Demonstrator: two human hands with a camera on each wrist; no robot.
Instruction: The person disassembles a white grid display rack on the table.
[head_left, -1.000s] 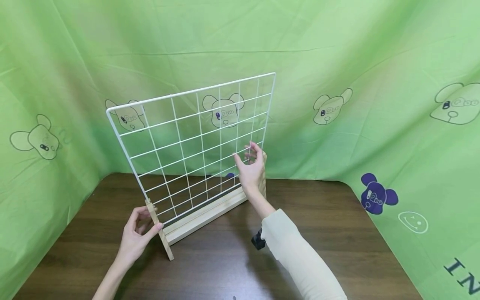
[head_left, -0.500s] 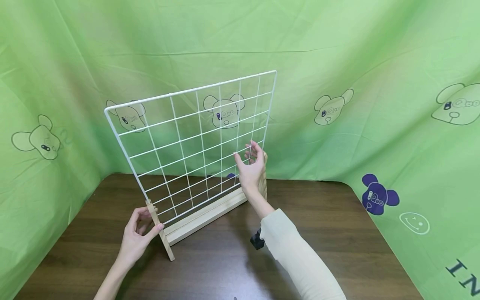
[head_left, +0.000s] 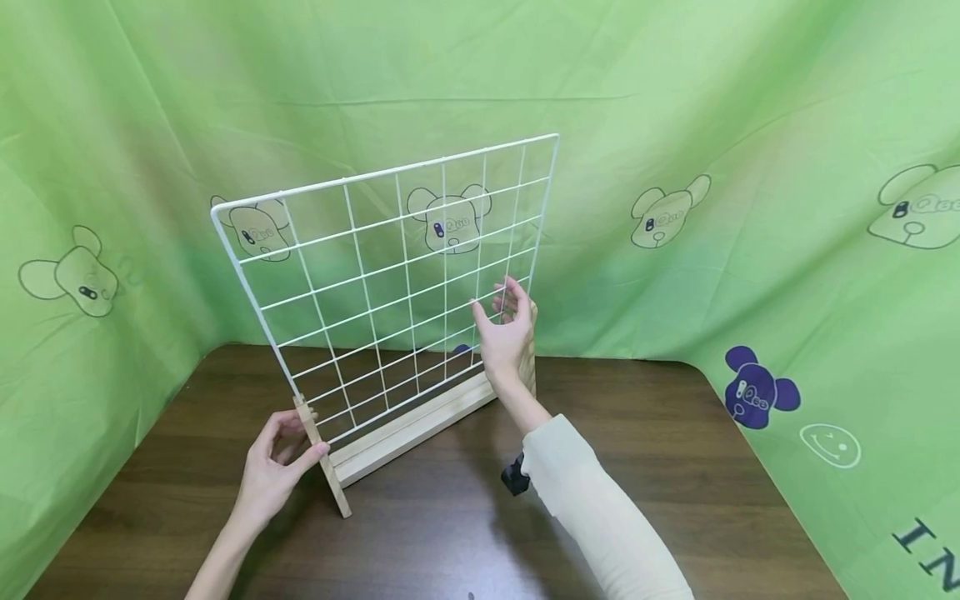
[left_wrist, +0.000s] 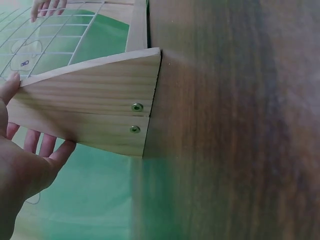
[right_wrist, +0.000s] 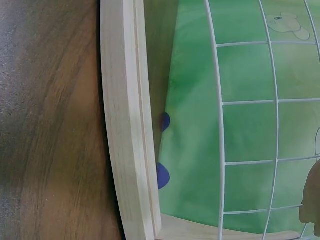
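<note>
A white wire grid panel (head_left: pixel 390 283) stands tilted back in a pale wooden stand. The stand has a grooved base bar (head_left: pixel 420 437) and two side pieces. My left hand (head_left: pixel 270 479) pinches the left wooden side piece (left_wrist: pixel 100 95), thumb on its front edge and fingers on the other edge. Near the grid's lower right, my right hand (head_left: pixel 506 342) holds the wires between thumb and curled fingers; the exact contact is partly hidden. Behind that hand is the right side piece (head_left: pixel 530 358). The right thumb (right_wrist: pixel 311 200) shows at the right wrist view's edge.
The stand rests on a dark brown wooden table (head_left: pixel 660 483). Green fabric (head_left: pixel 600 67) with bear-head drawings hangs behind and along both sides. A small black object (head_left: pixel 515 477) shows beside the right sleeve (head_left: pixel 592 500). Two round metal screws (left_wrist: pixel 136 107) sit in the left side piece.
The grid panel sits slightly higher in the head view, its top edge moved up a little. The right hand has shifted slightly up with it. The left hand keeps its grip almost unmoved.
</note>
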